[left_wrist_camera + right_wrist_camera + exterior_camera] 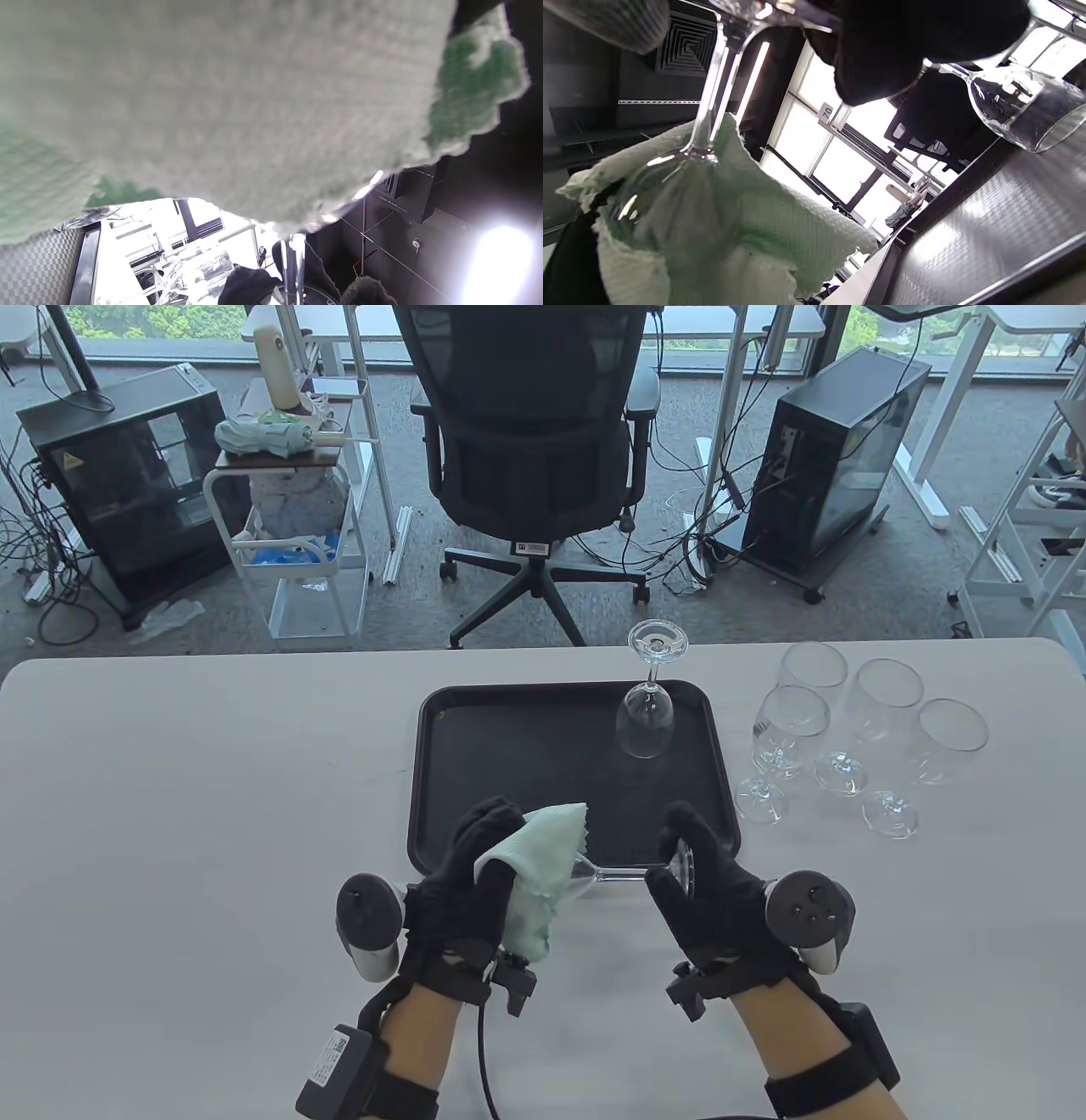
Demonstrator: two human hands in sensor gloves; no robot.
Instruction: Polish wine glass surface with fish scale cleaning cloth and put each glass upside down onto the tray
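— Where's the glass?
— On its side above the tray's near edge. Left hand fingers wrap the cloth round its bowl; right hand fingers grip the foot.

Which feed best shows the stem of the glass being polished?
Right wrist view: the stem runs unobstructed into the cloth-wrapped bowl. Table view shows it small between both hands. Left wrist view catches only a short piece.

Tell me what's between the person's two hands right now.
In the table view, the wine glass's stem bridges the left hand, which grips the cloth around the bowl, and the right hand, which holds the base.
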